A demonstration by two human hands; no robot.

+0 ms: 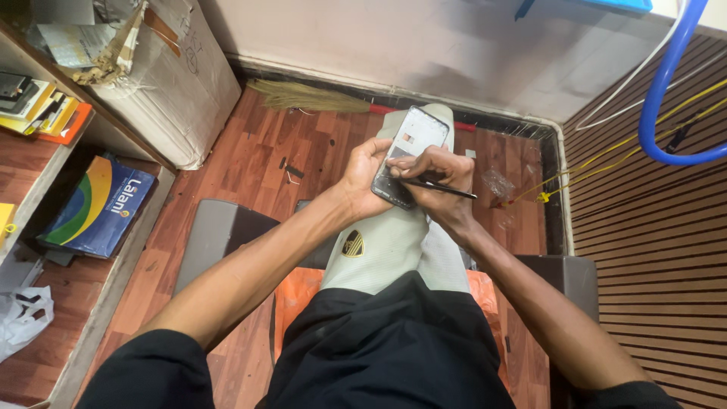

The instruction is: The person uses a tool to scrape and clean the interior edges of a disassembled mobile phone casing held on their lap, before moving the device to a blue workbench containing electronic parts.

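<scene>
A dark smartphone [410, 144] with its back open rests tilted over my raised knee in pale grey shorts [386, 242]. My left hand [362, 176] grips the phone's left edge and lower end. My right hand [438, 176] lies on the phone's lower right part and pinches a thin black tool [443, 188], whose tip points toward the phone's lower end. I sit on an orange seat [297, 291].
A straw broom [303, 97] lies along the far wall. A taped cardboard box [170, 76] stands at the left beside wooden shelves [45, 189] holding a blue packet and small boxes. Blue tube [657, 83] and yellow wires hang at the right by a slatted wall.
</scene>
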